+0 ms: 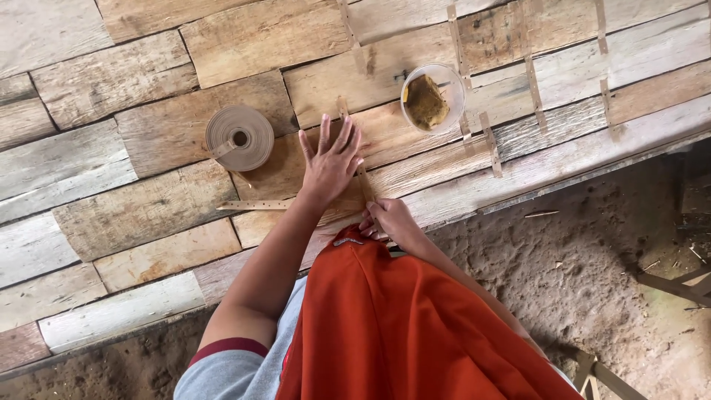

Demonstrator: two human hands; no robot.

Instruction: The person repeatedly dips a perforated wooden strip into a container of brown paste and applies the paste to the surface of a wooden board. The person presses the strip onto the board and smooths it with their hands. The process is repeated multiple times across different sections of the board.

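My left hand (331, 161) lies flat, fingers spread, on the wooden plank table (148, 133), pressing down a thin tan strip (364, 178) that runs away from me. My right hand (385, 219) sits at the table's near edge and pinches the near end of that strip. A second strip (255, 205) with small holes lies crosswise to the left of my left wrist. A roll of tan strip material (240, 138) rests on the table left of my left hand.
A clear plastic cup (433, 96) holding a brownish sponge-like lump stands just beyond my right hand. Several more strips (535, 81) lie laid out on the planks at the right. Below the table edge is bare dirt ground (578, 267). An orange cloth (415, 326) covers my lap.
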